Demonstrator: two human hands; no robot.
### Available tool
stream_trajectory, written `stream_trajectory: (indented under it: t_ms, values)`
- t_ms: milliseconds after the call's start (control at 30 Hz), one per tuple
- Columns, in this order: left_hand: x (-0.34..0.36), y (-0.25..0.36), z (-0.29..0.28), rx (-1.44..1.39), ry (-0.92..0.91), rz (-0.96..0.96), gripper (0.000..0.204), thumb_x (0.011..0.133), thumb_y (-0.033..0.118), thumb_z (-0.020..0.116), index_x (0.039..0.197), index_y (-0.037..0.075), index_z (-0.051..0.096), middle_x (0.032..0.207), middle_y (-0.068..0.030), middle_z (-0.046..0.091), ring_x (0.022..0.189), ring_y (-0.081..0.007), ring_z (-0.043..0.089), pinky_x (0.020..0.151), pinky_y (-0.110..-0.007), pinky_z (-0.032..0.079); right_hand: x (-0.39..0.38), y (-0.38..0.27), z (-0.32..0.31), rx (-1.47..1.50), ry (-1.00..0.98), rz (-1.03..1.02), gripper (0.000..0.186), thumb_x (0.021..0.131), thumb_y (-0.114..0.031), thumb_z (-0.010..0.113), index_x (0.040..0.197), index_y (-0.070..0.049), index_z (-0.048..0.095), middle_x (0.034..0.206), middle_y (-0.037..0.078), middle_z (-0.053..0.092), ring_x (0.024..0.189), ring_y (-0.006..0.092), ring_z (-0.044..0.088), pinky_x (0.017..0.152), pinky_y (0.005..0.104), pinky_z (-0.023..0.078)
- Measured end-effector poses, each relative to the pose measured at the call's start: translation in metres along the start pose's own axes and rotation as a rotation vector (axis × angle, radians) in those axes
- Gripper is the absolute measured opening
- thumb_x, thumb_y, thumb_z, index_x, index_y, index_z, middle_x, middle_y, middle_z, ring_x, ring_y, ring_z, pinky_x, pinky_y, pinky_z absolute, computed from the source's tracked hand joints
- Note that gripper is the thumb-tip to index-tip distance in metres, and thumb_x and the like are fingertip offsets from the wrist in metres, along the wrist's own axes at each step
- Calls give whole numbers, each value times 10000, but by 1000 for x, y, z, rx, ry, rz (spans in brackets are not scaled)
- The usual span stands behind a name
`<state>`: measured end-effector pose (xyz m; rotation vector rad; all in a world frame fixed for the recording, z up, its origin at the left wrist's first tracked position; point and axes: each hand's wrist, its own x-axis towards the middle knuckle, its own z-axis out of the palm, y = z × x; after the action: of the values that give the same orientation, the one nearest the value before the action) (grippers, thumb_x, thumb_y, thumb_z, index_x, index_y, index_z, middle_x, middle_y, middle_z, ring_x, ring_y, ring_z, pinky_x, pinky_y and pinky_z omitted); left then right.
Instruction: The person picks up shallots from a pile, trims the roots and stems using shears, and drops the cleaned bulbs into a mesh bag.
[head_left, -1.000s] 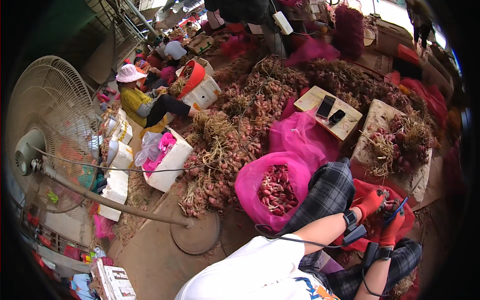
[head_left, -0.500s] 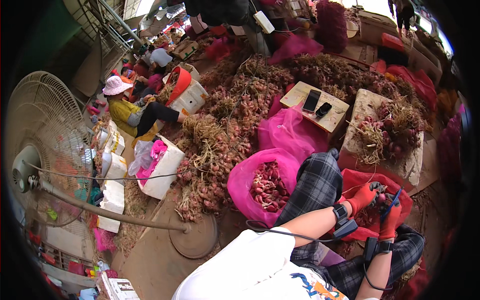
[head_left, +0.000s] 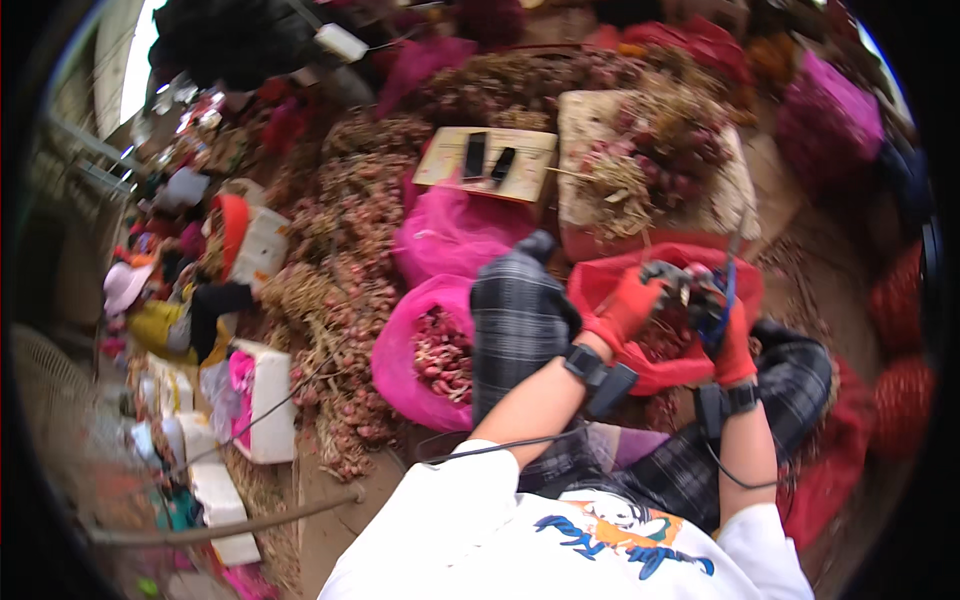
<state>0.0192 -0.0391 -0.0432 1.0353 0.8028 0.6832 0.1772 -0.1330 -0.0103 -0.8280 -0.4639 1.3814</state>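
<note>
View swung right and tilted down: fan slid off left edge, seated person in yellow [head_left: 165, 325] drifted to left rim. Both gloved hands, left hand [head_left: 628, 305] and right hand [head_left: 732, 340], rose toward frame centre over red bag [head_left: 600, 285].

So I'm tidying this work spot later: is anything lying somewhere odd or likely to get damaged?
Yes. Two dark phones lie loose on a cardboard sheet among the heaped shallots, beyond the pink bag. Both gloved hands, left hand and right hand, are busy over the red bag.
</note>
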Motion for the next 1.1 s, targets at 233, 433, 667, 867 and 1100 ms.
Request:
stream_trajectory:
  t_ms: [233, 433, 667, 867, 1100]
  values:
    - [-27, 56, 12, -188, -309, -17, 536, 943, 447, 430, 1305, 53, 407, 1241, -60, 460, 1063, -143, 497, 906, -282, 409, -11, -15, 22, -20, 72, 113, 299, 846, -183, 601, 1087, -7, 587, 866, 71, 638, 629, 129, 605, 532, 225, 493]
    - [-31, 54, 28, -21, -284, -146, 287, 943, 242, 513, 1139, 34, 548, 1013, 9, 591, 889, -60, 533, 753, -211, 438, -20, -17, 25, -375, 172, 60, 203, 820, -223, 663, 884, -30, 664, 672, 11, 619, 482, 52, 519, 429, 191, 404]
    - [-17, 43, 17, -462, -225, -114, 206, 945, 85, 463, 1136, 39, 521, 1029, -43, 589, 897, -114, 573, 770, -229, 476, -11, -23, 16, -143, 297, 78, 217, 835, -199, 654, 969, -35, 607, 718, 38, 618, 490, 90, 552, 435, 221, 449]
    - [-20, 24, 7, -209, -269, -34, 247, 931, 128, 502, 1160, 40, 527, 949, 9, 593, 769, -56, 547, 662, -215, 470, 0, 1, 28, -688, 108, -284, 305, 773, -46, 686, 1064, 2, 604, 933, 40, 641, 824, 96, 595, 759, 251, 487]
    - [-18, 7, 23, -254, -361, 77, 240, 903, 156, 543, 1128, 74, 532, 944, 12, 581, 804, -65, 562, 667, -222, 477, 0, 3, 4, -576, 170, -220, 157, 830, -120, 649, 938, -10, 619, 833, 31, 636, 707, 76, 580, 631, 215, 457]
